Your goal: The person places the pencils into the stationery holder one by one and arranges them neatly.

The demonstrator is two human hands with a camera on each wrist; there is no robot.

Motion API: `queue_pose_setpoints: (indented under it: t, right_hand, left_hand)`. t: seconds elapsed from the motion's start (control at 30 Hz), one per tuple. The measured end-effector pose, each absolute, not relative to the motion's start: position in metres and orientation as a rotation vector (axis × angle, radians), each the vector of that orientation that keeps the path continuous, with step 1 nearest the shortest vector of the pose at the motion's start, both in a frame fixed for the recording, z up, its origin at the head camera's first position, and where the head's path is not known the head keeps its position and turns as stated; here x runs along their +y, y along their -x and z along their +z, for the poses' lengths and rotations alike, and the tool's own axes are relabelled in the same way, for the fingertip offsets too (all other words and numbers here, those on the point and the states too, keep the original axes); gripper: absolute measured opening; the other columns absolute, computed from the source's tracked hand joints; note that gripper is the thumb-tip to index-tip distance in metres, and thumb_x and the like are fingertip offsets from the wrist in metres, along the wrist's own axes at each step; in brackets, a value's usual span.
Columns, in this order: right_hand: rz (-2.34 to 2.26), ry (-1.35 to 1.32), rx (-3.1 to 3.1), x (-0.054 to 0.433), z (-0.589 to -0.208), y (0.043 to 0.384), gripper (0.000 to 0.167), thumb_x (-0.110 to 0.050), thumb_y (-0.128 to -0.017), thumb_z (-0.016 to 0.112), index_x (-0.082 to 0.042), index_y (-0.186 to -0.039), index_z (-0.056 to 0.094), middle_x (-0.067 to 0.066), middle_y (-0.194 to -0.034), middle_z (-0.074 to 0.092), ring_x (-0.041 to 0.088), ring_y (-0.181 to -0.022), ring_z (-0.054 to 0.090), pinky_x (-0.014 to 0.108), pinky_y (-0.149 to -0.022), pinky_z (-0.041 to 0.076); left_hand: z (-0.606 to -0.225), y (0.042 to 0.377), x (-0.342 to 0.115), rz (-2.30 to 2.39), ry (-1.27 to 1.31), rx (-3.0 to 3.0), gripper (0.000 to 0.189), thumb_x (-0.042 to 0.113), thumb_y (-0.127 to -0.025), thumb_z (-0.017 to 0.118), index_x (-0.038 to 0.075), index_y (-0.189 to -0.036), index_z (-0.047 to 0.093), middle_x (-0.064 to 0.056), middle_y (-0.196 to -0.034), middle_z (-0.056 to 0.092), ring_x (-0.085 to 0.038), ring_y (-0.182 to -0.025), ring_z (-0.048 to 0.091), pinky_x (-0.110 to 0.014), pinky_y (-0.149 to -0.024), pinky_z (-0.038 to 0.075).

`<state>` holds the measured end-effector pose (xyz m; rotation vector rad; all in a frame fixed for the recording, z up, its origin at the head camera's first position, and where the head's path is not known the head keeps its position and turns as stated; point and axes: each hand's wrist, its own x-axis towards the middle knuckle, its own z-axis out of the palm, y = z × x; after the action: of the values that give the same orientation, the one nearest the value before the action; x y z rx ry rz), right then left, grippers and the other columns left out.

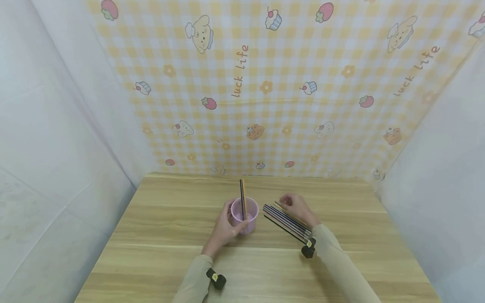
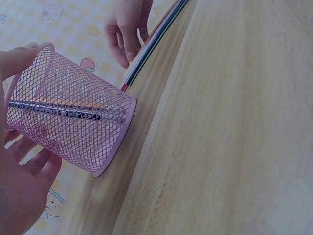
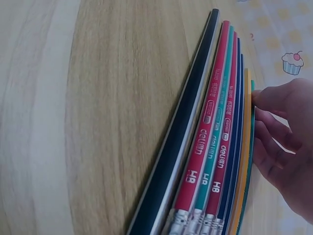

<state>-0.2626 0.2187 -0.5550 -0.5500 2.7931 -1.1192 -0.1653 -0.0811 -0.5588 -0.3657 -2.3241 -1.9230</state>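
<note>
My left hand [image 1: 223,229] holds a pink mesh pencil cup [image 2: 73,132] round its side, the thumb near the rim. Upright in the cup lean a few pencils [image 1: 243,193], dark and yellow, seen through the mesh in the left wrist view. To the right of the cup lies a row of pencils [image 1: 286,223] side by side on the table. At the row's far side my right hand [image 1: 297,207] pinches a green pencil [image 3: 253,112] near its end between thumb and fingers. Beside it lies a yellow pencil [image 3: 243,152].
Red pencils [image 3: 198,152] with silver eraser ends and a thicker-looking black one [image 3: 178,132] lie in the row's nearer part. The wooden table [image 1: 151,235] meets a yellow checked cloth [image 1: 265,109] at the back, with white sheets [image 1: 57,147] at the sides.
</note>
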Motion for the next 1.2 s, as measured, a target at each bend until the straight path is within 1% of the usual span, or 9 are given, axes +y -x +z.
queue_pose_setpoints:
  t: [0.1,0.27,0.67,0.8,0.97,1.1,1.2]
  right_hand:
    - [-1.095,0.53,2.794,0.218,-0.555,0.262,0.013,-0.004,-0.093,0.068,0.0,-0.105,0.071,0.007,-0.092,0.071,0.015,-0.082,0.064,0.03,-0.072,0.058]
    - [-1.062,0.514,2.81,0.216,-0.557,0.262,0.012,-0.005,-0.093,0.069,-0.001,-0.104,0.071,0.004,-0.089,0.069,0.013,-0.079,0.061,0.026,-0.069,0.055]
    - [-1.014,0.521,2.845,0.211,-0.558,0.263,0.009,-0.007,-0.095,0.067,-0.003,-0.102,0.071,0.002,-0.084,0.068,0.01,-0.073,0.058,0.025,-0.066,0.052]
    - [-1.003,0.546,2.851,0.21,-0.556,0.264,0.01,-0.009,-0.096,0.067,-0.004,-0.103,0.072,0.002,-0.087,0.07,0.01,-0.075,0.06,0.026,-0.068,0.055]
    - [-1.04,0.607,2.867,0.207,-0.546,0.264,0.013,-0.009,-0.097,0.066,-0.002,-0.106,0.071,0.007,-0.095,0.073,0.015,-0.082,0.066,0.031,-0.073,0.059]
    - [-1.064,0.585,2.86,0.202,-0.534,0.263,0.017,-0.01,-0.099,0.063,-0.001,-0.111,0.071,0.011,-0.1,0.073,0.019,-0.087,0.067,0.033,-0.076,0.06]
    - [-1.078,0.581,2.849,0.198,-0.525,0.264,0.019,-0.013,-0.101,0.062,-0.002,-0.113,0.071,0.01,-0.102,0.073,0.019,-0.089,0.066,0.032,-0.076,0.059]
  left_hand:
    - [-0.559,0.166,-0.081,-1.922,0.375,-2.321,0.083,0.015,-0.08,0.086,0.01,-0.149,0.041,-0.024,-0.144,0.052,-0.044,-0.133,0.051,-0.061,-0.115,0.041]
    - [-0.557,0.166,-0.081,-1.895,0.372,-2.358,0.084,0.018,-0.081,0.086,0.011,-0.15,0.039,-0.021,-0.144,0.052,-0.041,-0.133,0.052,-0.056,-0.116,0.043]
    - [-0.556,0.165,-0.081,-1.896,0.384,-2.352,0.085,0.019,-0.081,0.086,0.01,-0.15,0.039,-0.02,-0.145,0.052,-0.041,-0.134,0.052,-0.057,-0.116,0.043]
    - [-0.556,0.165,-0.081,-1.886,0.385,-2.357,0.085,0.021,-0.081,0.086,0.01,-0.15,0.039,-0.02,-0.145,0.052,-0.04,-0.134,0.053,-0.056,-0.115,0.043]
    - [-0.555,0.165,-0.081,-1.89,0.389,-2.352,0.085,0.019,-0.081,0.086,0.009,-0.15,0.038,-0.021,-0.145,0.052,-0.041,-0.134,0.052,-0.057,-0.115,0.043]
    - [-0.555,0.164,-0.081,-1.903,0.39,-2.345,0.085,0.018,-0.081,0.086,0.008,-0.15,0.038,-0.022,-0.145,0.052,-0.041,-0.134,0.052,-0.057,-0.115,0.043]
    - [-0.556,0.164,-0.082,-1.899,0.378,-2.355,0.085,0.018,-0.081,0.086,0.008,-0.151,0.038,-0.021,-0.145,0.052,-0.04,-0.134,0.052,-0.056,-0.116,0.043]
